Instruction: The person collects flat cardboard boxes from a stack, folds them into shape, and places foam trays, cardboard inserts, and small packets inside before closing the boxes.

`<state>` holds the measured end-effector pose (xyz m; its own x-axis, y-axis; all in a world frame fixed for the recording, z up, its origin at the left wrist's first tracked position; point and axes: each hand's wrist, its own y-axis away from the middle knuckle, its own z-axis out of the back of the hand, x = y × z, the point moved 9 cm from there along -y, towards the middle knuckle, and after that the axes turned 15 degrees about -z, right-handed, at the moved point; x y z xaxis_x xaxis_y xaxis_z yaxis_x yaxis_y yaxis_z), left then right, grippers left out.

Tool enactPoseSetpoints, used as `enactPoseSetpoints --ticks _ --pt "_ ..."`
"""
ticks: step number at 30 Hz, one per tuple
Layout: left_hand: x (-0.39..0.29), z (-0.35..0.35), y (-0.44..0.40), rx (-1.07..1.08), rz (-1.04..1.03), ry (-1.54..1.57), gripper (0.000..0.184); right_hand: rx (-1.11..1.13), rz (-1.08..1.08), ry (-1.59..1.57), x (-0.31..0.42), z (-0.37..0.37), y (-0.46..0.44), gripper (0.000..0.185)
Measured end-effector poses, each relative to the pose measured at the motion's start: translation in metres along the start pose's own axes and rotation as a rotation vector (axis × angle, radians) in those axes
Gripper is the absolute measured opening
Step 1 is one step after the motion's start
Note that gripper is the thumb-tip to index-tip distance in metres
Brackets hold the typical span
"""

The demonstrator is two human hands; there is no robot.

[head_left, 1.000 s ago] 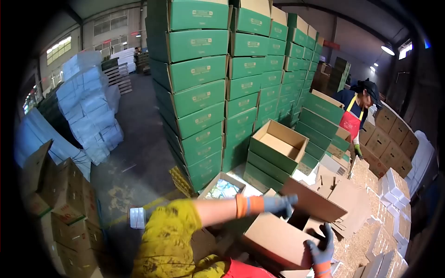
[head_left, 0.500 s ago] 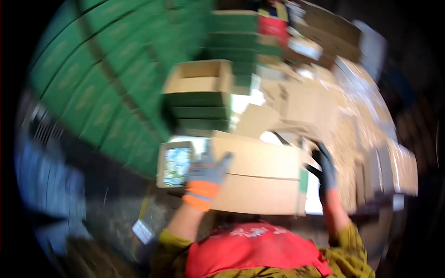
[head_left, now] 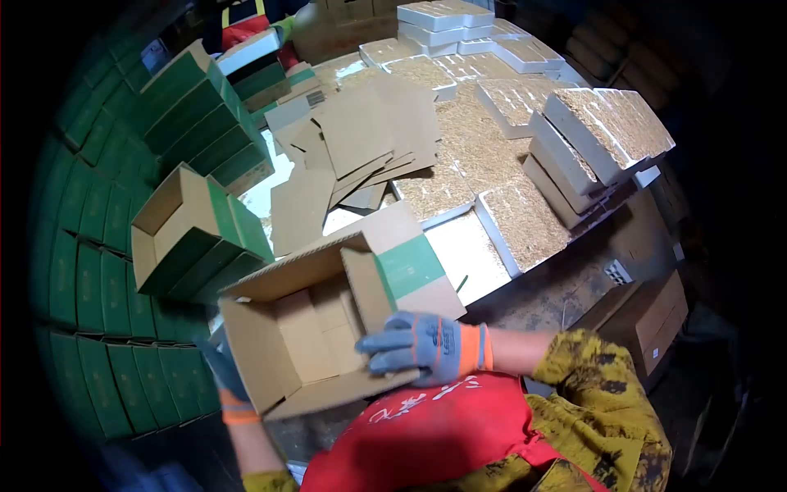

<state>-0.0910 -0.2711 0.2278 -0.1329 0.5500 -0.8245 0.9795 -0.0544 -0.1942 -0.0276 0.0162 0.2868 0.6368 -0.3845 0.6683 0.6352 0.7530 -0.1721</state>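
An open cardboard box (head_left: 316, 332), plain brown inside with a green patch on a raised flap, is tilted between my hands and looks empty. My right hand (head_left: 418, 348), in a grey glove with an orange cuff, grips the box's right wall, fingers over its edge. My left hand (head_left: 225, 373), gloved the same way, is against the box's left outer side, its fingers partly hidden and dim. Just beyond the box lie flat cardboard sheets (head_left: 369, 131) in a loose pile on the table.
Green boxes (head_left: 197, 234) stand stacked at the left, with a wall of green boxes (head_left: 90, 287) behind. White trays filled with brown strands (head_left: 525, 225) cover the table's right side. A person in a red apron (head_left: 243, 31) is at the far side. Brown cartons (head_left: 648, 320) sit lower right.
The view has swung toward the right side of the table. The box between my hands has turned so its open inside faces me, and my right hand has closed on its wall.
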Motion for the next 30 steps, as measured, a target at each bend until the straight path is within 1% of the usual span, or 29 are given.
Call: enactPoseSetpoints --ticks 1,2,3,4,5,6,7,8,9,10,11,12,14,15,17,18,21,22,23,24,25,27,28,29,30 --pt "-0.02 -0.026 -0.002 -0.127 -0.044 -0.28 0.055 0.026 -0.033 -0.081 0.009 0.006 0.005 0.056" --pt "-0.033 -0.072 -0.001 -0.193 0.043 -0.468 0.052 -0.008 -0.059 -0.201 0.003 0.018 0.009 0.061" --pt "-0.033 -0.039 -0.01 -0.071 -0.04 -0.875 0.05 -0.143 -0.178 -0.389 -0.019 0.036 0.021 0.06" --pt "-0.025 0.001 -0.01 -0.1 0.023 -0.945 0.053 -0.317 -0.369 -0.646 -0.066 0.043 0.034 0.057" --pt "-0.018 0.027 -0.006 -0.129 0.08 -1.02 0.056 -0.542 -0.504 -0.932 -0.111 0.046 0.054 0.054" --pt "-0.008 0.038 -0.002 -0.196 0.083 -0.949 0.056 -0.744 -0.703 -0.984 -0.164 0.064 0.07 0.055" --pt "-0.001 0.048 0.001 -0.263 0.076 -0.878 0.056 -0.982 -0.768 -0.952 -0.233 0.061 0.09 0.057" --pt "-0.002 0.053 0.001 -0.33 0.055 -0.804 0.056 -1.099 -0.903 -1.295 -0.293 0.036 0.103 0.056" --pt "-0.007 0.046 -0.003 -0.303 0.046 -0.935 0.045 -1.131 -1.066 -1.556 -0.34 0.008 0.106 0.053" --pt "-0.01 0.02 -0.005 -0.332 0.062 -0.969 0.048 -0.948 -0.955 -0.931 -0.376 0.01 0.095 0.058" --pt "-0.014 -0.003 -0.007 -0.364 0.08 -0.998 0.051 -0.926 -0.809 -0.31 -0.399 0.005 0.089 0.064" --pt "-0.015 -0.006 -0.009 -0.383 0.074 -0.995 0.048 -0.943 -0.871 -0.534 -0.45 -0.018 0.091 0.066" --pt "-0.019 -0.008 -0.006 -0.403 0.081 -0.991 0.043 -0.976 -0.98 -0.707 -0.46 -0.017 0.079 0.07" --pt "-0.02 -0.008 -0.005 -0.408 0.087 -0.972 0.042 -1.006 -1.028 -0.646 -0.434 -0.001 0.078 0.073" --pt "-0.017 -0.007 -0.006 -0.432 0.083 -0.918 0.041 -1.127 -0.852 -1.306 -0.441 -0.002 0.072 0.065" --pt "-0.016 -0.01 -0.005 -0.507 0.064 -0.863 0.039 -1.208 -0.755 -1.612 -0.441 -0.001 0.068 0.061" --pt "-0.016 -0.008 -0.003 -0.507 0.087 -0.917 0.037 -1.518 -0.879 -1.713 -0.415 0.02 0.058 0.065" --pt "-0.012 0.014 0.002 -0.515 0.09 -0.93 0.037 -1.636 -0.943 -1.609 -0.397 0.03 0.051 0.07" --pt "-0.011 0.011 0.003 -0.508 0.104 -0.883 0.04 -1.756 -1.004 -1.495 -0.386 0.034 0.055 0.075" --pt "-0.011 0.006 0.002 -0.496 0.123 -0.835 0.044 -1.801 -1.002 -1.419 -0.396 0.026 0.059 0.086" --pt "-0.01 0.003 -0.002 -0.481 0.141 -0.785 0.048 -1.818 -1.01 -1.359 -0.396 0.025 0.065 0.086" --pt "-0.017 0.011 -0.005 -0.472 0.12 -0.873 0.048 -1.848 -1.054 -1.221 -0.351 0.049 0.074 0.087" --pt "-0.016 0.015 -0.002 -0.46 0.134 -0.913 0.048 -1.782 -1.061 -1.103 -0.378 0.037 0.09 0.089" --pt "-0.018 0.009 -0.005 -0.44 0.13 -0.92 0.049 -1.77 -0.924 -1.055 -0.382 0.038 0.102 0.091" --pt "-0.014 0.026 -0.002 -0.432 0.065 -0.882 0.045 -1.858 -0.845 -1.001 -0.342 0.058 0.112 0.086"
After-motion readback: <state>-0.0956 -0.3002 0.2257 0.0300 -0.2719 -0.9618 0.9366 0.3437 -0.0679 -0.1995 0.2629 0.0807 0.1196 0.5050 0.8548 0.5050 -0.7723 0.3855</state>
